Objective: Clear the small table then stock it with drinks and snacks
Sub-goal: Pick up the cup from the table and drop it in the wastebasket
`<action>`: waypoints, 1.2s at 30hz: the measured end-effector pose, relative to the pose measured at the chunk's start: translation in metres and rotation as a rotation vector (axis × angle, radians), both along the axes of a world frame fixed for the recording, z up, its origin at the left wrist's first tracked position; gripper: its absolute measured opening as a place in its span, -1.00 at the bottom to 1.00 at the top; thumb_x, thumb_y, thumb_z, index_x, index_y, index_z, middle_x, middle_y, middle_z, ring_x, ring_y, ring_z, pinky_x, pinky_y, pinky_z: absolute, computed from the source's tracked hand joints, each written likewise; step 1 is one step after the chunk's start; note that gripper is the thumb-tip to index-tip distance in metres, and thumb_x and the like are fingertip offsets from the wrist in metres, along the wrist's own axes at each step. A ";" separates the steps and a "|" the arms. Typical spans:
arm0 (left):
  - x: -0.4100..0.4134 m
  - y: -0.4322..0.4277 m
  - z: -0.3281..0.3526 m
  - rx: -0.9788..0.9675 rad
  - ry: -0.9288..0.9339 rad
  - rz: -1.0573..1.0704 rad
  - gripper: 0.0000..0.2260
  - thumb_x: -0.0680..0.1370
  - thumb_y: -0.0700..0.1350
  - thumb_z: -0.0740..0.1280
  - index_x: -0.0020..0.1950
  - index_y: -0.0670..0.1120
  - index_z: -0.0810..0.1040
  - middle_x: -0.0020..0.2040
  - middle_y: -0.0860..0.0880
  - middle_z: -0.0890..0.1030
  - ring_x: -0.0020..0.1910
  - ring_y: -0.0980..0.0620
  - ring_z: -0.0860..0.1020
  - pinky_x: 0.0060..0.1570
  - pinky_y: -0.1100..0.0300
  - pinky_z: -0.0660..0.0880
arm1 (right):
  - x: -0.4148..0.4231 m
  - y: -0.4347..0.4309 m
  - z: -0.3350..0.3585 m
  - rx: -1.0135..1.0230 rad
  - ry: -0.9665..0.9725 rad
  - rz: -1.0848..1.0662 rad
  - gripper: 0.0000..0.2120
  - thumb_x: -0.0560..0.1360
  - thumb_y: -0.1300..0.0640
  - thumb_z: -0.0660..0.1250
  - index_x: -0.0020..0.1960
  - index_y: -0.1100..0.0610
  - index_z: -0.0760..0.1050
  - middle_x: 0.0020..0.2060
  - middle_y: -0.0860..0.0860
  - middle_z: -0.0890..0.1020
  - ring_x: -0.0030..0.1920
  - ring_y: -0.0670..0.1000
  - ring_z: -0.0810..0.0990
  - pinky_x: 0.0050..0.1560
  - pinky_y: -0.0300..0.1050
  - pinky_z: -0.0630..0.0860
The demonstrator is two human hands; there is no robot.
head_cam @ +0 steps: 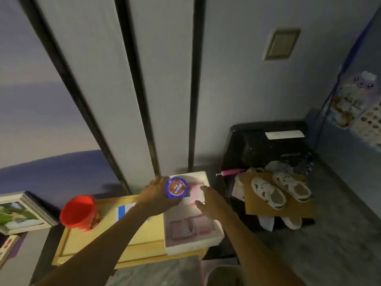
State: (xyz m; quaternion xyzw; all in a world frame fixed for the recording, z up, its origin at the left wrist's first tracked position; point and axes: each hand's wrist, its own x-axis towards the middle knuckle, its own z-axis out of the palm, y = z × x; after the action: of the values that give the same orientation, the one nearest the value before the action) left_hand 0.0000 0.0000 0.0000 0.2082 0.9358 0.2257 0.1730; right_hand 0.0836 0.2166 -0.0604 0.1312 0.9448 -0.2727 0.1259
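Observation:
A small yellow wooden table (pixel 86 242) stands below me against the wall. My left hand (pixel 156 196) grips a round blue-rimmed snack tub (pixel 176 187) over the table's far right corner. My right hand (pixel 208 200) reaches beside it with fingers extended, touching a pink-and-white packet (pixel 195 189) on a white foam box (pixel 193 238). The foam box lies along the table's right side with pink packets (pixel 188 227) in it. A red cup (pixel 79 211) stands on the table's left end. A white and blue box (pixel 123 211) lies partly under my left forearm.
A framed picture (pixel 20 213) leans at the left. To the right a black case (pixel 268 141) stands on the floor, with white clogs (pixel 280 190) on cardboard (pixel 278 211) and a pink pump (pixel 229 172). Grey panels with black strips rise behind the table.

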 end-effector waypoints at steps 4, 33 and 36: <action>-0.047 0.016 -0.077 -0.111 0.097 -0.087 -0.09 0.30 0.57 0.38 0.52 0.16 0.26 0.45 0.05 0.46 0.33 0.01 0.48 0.36 -0.02 0.48 | -0.033 0.000 -0.080 0.034 0.012 -0.062 -0.38 0.67 -0.07 0.37 0.62 0.12 0.29 0.53 0.11 0.47 0.50 0.08 0.47 0.45 -0.10 0.40; -0.102 0.020 -0.020 0.281 0.093 -0.161 -0.12 0.31 0.18 0.69 0.52 0.05 0.34 0.38 0.01 0.47 0.28 -0.05 0.50 0.12 0.22 0.48 | -0.052 -0.018 -0.040 0.227 0.437 -0.580 -0.50 0.52 -0.31 0.28 0.38 -0.11 0.47 0.25 -0.16 0.60 0.26 -0.14 0.54 0.29 -0.09 0.56; -0.105 0.025 0.021 0.324 0.057 -0.269 -0.13 0.31 0.17 0.69 0.51 0.07 0.36 0.40 0.01 0.46 0.28 -0.03 0.50 0.16 0.18 0.52 | -0.040 -0.016 0.005 0.266 0.447 -0.602 -0.53 0.57 -0.30 0.24 0.40 -0.12 0.48 0.24 -0.16 0.59 0.23 -0.16 0.54 0.22 -0.19 0.56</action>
State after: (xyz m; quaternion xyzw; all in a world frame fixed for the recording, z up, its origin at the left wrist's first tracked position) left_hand -0.1055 0.0249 0.0206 0.3627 0.8556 0.3421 0.1395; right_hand 0.0435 0.2011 -0.0551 0.3549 0.8952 -0.1946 -0.1865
